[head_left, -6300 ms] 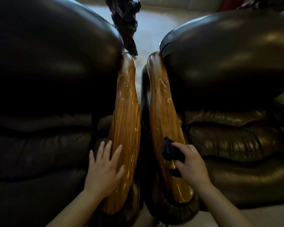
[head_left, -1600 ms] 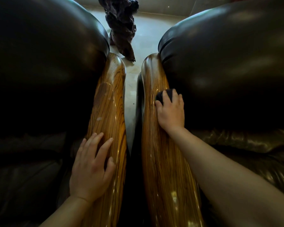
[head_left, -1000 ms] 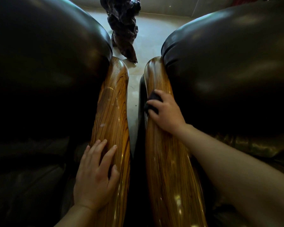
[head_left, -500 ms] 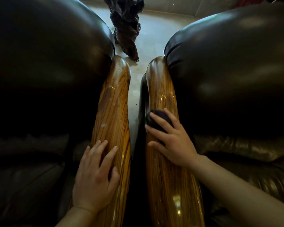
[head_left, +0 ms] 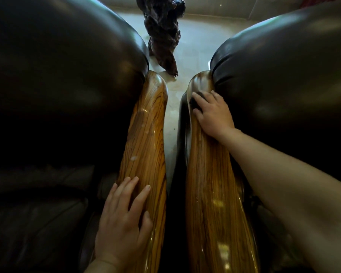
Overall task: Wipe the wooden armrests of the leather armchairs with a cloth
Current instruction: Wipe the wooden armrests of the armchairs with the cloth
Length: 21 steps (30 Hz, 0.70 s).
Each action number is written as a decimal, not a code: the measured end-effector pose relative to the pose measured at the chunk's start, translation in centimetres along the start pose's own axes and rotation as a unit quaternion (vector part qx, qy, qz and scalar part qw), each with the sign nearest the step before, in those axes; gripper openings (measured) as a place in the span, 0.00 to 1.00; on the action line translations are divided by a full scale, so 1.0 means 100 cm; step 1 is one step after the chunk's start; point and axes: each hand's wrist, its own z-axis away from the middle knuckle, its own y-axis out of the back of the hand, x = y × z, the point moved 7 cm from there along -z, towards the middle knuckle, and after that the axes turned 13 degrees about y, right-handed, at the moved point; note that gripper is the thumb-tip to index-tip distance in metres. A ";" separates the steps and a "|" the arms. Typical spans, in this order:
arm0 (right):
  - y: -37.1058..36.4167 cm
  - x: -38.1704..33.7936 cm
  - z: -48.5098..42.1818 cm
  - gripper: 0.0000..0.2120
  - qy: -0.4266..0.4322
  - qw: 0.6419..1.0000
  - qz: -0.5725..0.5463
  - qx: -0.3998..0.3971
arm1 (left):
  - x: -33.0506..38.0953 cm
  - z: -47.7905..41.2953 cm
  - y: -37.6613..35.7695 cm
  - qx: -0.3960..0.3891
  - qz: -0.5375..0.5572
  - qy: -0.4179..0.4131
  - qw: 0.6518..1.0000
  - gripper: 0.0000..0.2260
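- A narrow strip of pale floor runs between the two armchairs, so the wooden armrests lie side by side yet apart.
- The left armrest meets the dark leather back along its outer edge; the right armrest meets the other leather back the same way.
- The right hand lies near the far rounded end of the right armrest, fingers bent over a dark cloth pressed onto the wood; most of the cloth is hidden, so its shape is hard to tell.
- The left hand rests flat on the near part of the left armrest, fingers spread, holding nothing.
- Both armrests are glossy, striped golden-brown, with pale spots on the left one.
- A dark gnarled carving stands on the floor beyond the gap.
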 end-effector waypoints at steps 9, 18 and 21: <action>-0.009 -0.083 0.165 0.16 0.325 0.940 -0.043 -0.096 | 0.003 0.001 0.004 -0.009 -0.004 0.009 1.000 0.23; 0.010 -0.003 0.069 0.20 -0.008 0.989 -0.128 0.077 | -0.001 0.002 -0.002 0.005 -0.010 0.001 1.000 0.23; 0.004 -0.020 0.139 0.21 -0.086 0.976 -0.172 0.097 | -0.001 0.003 -0.004 0.002 -0.019 0.005 1.000 0.23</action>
